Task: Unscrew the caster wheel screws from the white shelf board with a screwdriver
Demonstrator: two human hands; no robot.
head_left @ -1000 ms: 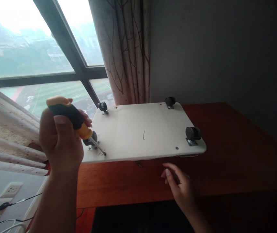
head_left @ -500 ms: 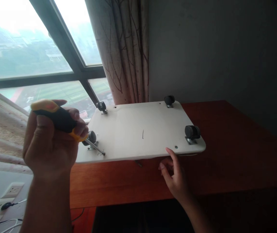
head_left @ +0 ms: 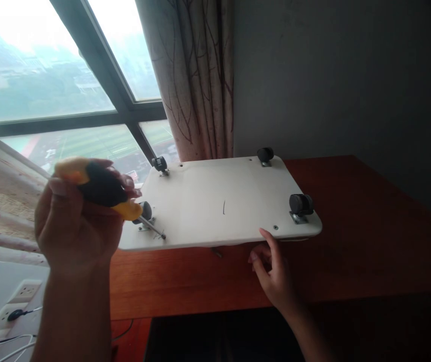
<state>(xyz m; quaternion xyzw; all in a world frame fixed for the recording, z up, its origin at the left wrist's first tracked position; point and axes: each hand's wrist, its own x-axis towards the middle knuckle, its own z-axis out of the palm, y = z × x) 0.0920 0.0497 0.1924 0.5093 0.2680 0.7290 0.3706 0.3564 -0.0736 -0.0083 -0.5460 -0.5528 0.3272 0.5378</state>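
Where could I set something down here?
Free: the table right of the white board, and the board's middle between its casters, bar a dark mark. Crowded: the board's near-left corner, where caster, screwdriver and left hand bunch.

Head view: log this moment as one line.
left hand: grips screwdriver, tip at white panel | right hand: index finger at panel's near edge | panel: over table, four casters upward

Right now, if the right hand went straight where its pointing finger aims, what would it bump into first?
Most likely the white board. The index finger of the right hand overlaps its near edge in this view, so they may already touch; depth is unclear.
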